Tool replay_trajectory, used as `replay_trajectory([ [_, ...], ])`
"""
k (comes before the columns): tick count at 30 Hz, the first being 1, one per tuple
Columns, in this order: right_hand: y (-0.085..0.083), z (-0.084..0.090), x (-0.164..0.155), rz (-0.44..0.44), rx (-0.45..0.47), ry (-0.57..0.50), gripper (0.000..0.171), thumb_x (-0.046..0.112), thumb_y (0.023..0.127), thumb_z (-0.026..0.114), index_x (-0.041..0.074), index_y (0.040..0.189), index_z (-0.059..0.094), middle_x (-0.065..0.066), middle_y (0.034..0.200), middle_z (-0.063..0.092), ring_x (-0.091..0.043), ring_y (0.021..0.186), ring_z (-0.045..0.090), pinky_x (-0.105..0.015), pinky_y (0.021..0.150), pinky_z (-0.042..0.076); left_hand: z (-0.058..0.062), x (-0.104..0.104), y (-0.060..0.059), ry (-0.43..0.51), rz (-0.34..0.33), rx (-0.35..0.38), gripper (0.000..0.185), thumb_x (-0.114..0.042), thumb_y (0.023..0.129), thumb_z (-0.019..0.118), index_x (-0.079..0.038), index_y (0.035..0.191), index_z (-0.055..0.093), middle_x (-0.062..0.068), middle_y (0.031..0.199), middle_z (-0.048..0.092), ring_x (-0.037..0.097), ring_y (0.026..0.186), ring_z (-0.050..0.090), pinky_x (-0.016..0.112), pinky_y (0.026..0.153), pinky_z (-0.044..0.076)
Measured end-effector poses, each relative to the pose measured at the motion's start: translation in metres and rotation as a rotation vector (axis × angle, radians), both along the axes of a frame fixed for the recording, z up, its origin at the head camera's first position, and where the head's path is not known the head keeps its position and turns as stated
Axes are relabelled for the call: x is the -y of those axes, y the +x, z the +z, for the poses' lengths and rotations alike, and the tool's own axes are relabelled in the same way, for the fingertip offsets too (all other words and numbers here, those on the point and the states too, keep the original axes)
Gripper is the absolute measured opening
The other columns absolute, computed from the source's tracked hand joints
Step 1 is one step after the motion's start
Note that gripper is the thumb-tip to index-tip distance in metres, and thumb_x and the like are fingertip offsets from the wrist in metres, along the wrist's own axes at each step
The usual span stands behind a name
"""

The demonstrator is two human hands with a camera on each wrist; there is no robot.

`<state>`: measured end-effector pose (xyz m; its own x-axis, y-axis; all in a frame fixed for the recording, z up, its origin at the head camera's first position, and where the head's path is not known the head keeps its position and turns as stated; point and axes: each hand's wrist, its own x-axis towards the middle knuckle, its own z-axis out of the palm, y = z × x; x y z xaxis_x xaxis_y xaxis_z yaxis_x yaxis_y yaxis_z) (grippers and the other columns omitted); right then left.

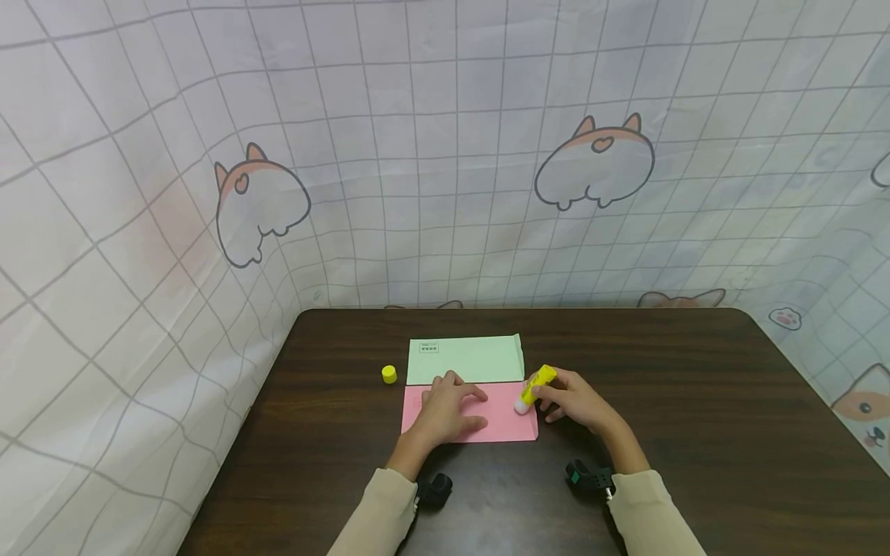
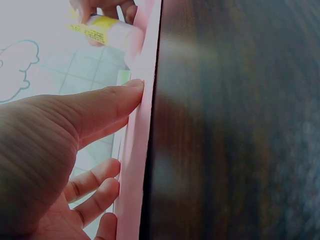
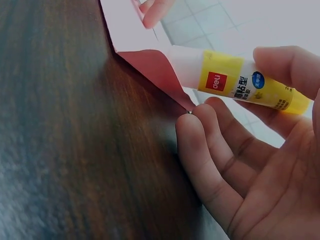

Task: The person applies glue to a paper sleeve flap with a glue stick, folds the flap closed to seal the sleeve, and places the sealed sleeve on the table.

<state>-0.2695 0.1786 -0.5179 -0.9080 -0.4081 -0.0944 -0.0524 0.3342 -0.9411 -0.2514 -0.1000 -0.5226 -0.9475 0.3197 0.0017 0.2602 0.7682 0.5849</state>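
Observation:
A pink envelope (image 1: pixel 504 421) lies flat on the dark wooden table (image 1: pixel 695 417), with a pale green envelope (image 1: pixel 473 360) just behind it. My left hand (image 1: pixel 448 405) rests flat on the pink envelope with straight fingers (image 2: pixel 107 102) pressing it down. My right hand (image 1: pixel 573 398) pinches a yellow glue stick (image 1: pixel 537 386), uncapped, its white tip at the pink envelope's right end. In the right wrist view the glue stick (image 3: pixel 240 85) sits between thumb and fingers, its tip over the envelope's flap (image 3: pixel 157 67). The glue stick (image 2: pixel 102 31) also shows in the left wrist view.
A small yellow cap (image 1: pixel 389 374) stands on the table left of the green envelope. A checked cloth with cartoon animals (image 1: pixel 445 154) hangs behind and at both sides. The table runs bare on the right and near the front edge.

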Motion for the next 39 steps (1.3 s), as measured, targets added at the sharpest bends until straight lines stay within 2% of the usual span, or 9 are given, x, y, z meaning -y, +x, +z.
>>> replay_trajectory([
  [7,0.0011,0.0019,-0.0020,0.036,-0.002,-0.013,0.038,0.019,0.100,0.062,-0.007,0.127,0.059,-0.017,0.100,0.066,-0.023,0.083,0.063,-0.036,0.072,0.062,0.0018,-0.0006,0.0007,0.002,0.004,0.008,0.038,-0.037,0.082,0.085,-0.030,0.118,0.075,0.001,0.108,0.053,0.020,0.107,0.043,0.045,0.089,0.038],
  [19,0.0027,0.0047,-0.0045,0.102,-0.030,0.038,0.030,0.020,0.098,0.063,-0.004,0.116,0.065,-0.015,0.098,0.067,-0.024,0.085,0.064,-0.034,0.076,0.061,0.0004,-0.0001,-0.0005,0.008,0.002,0.007,0.038,-0.038,0.082,0.085,-0.030,0.118,0.075,0.001,0.108,0.053,0.020,0.108,0.044,0.044,0.089,0.038],
  [32,0.0006,0.0039,-0.0062,0.219,-0.020,0.043,0.027,0.018,0.097,0.063,-0.002,0.115,0.067,-0.014,0.100,0.070,-0.022,0.083,0.067,-0.032,0.076,0.061,-0.0015,0.0000,-0.0016,0.005,0.008,0.012,0.037,-0.038,0.082,0.085,-0.031,0.117,0.075,0.000,0.108,0.053,0.020,0.108,0.044,0.045,0.091,0.038],
  [39,0.0000,0.0033,-0.0069,0.229,-0.016,0.036,0.027,0.017,0.097,0.064,-0.003,0.116,0.067,-0.016,0.100,0.070,-0.021,0.083,0.066,-0.031,0.075,0.061,-0.0030,0.0000,-0.0023,0.005,0.009,0.010,0.037,-0.038,0.081,0.085,-0.031,0.116,0.075,0.000,0.108,0.052,0.020,0.108,0.043,0.045,0.091,0.038],
])
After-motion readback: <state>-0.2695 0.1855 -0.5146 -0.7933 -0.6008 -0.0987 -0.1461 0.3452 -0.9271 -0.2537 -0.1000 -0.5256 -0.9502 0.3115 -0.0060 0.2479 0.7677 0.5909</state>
